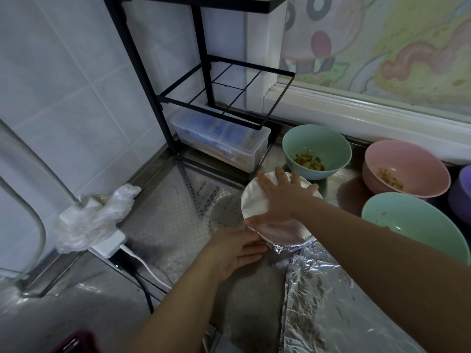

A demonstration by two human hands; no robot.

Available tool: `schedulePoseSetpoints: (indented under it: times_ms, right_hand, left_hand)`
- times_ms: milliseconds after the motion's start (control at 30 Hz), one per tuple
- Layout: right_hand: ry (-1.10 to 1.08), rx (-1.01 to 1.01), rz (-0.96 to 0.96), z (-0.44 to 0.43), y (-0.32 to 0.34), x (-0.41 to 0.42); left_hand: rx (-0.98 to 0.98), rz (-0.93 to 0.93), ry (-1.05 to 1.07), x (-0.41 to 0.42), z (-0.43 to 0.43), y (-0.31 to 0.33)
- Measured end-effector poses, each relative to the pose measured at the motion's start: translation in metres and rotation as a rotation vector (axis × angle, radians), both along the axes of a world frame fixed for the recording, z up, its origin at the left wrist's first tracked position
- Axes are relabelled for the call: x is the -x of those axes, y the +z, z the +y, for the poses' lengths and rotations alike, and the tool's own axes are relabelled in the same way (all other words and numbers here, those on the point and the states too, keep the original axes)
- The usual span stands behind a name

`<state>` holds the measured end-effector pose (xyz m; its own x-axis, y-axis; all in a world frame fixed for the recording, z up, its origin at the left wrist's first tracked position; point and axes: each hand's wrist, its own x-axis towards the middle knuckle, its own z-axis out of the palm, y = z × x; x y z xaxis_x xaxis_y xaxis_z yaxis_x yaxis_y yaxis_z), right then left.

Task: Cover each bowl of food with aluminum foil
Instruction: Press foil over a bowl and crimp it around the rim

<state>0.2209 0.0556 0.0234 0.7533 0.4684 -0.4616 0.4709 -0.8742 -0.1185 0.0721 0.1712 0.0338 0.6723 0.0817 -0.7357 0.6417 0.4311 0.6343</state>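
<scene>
Foil-covered bowl (pixel 252 197) sits on the counter (pixel 173 215), spare foil sheet (pixel 331 301) just nearside. Your right hand (pixel 285 196) lies flat on top, fingers spread, gripping nothing. Left hand (pixel 235 250), fingers straight, presses foil at the near-left rim (your side). Left is nearer for crimping onward.

Head view (the only one). A wide-angle camera worn on the person's head looked forward and steeply down over the metal counter (pixel 165 225) toward its back corner, where the tiled wall (pixel 63 85) met the window frame (pixel 356 115). It sat close: the left hand (pixel 234 250) and right hand (pixel 283 197) lay near the centre, and straight edges bowed toward the borders.
</scene>
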Motion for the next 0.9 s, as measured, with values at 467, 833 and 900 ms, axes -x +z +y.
schedulePoseSetpoints:
  times_ms: [467, 833, 900]
  right_hand:
    - [0.280, -0.183, -0.090, -0.030, 0.014, -0.013]
    - [0.384, -0.758, -0.540, -0.129, -0.034, 0.066]
    - [0.364, -0.737, -0.592, -0.127, -0.046, 0.072]
  left_hand:
    - [0.265, 0.009, -0.015, 0.006, -0.042, -0.005]
    - [-1.614, -0.804, -0.548, 0.009, -0.030, -0.039]
    - [-1.692, -0.862, -0.595, 0.001, -0.033, -0.048]
